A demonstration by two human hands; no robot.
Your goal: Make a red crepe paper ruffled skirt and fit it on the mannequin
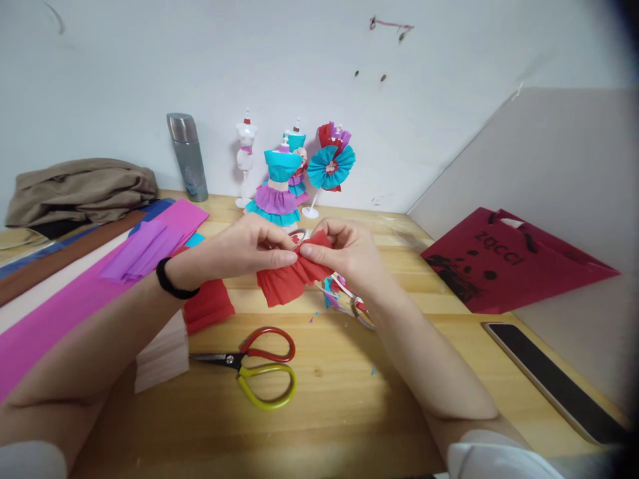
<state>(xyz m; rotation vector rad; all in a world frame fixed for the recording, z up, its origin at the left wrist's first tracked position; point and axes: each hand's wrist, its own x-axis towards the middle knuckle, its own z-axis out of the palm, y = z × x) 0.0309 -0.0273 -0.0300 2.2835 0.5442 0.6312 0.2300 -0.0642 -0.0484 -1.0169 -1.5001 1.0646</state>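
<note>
A gathered piece of red crepe paper (pixel 287 281) hangs between my two hands above the wooden table (pixel 319 412). My left hand (pixel 249 249) pinches its upper left edge, thumb pointing right. My right hand (pixel 344 253) grips the upper right part, thumb laid across the pleats. A small white ring-like item shows behind the thumbs, partly hidden. Below lie scissors (pixel 267 369) with one red and one yellow-green handle. Another red sheet (pixel 208 306) and a pale crepe piece (pixel 162 352) lie under and beside my left forearm.
Long crepe sheets (pixel 60 303), a brown cloth (pixel 82 189) and a grey bottle (pixel 187 156) are at the left. Small dress forms (pixel 282 176) in paper dresses stand behind my hands. A red bag (pixel 514 259) and a dark phone (pixel 554 382) are at the right.
</note>
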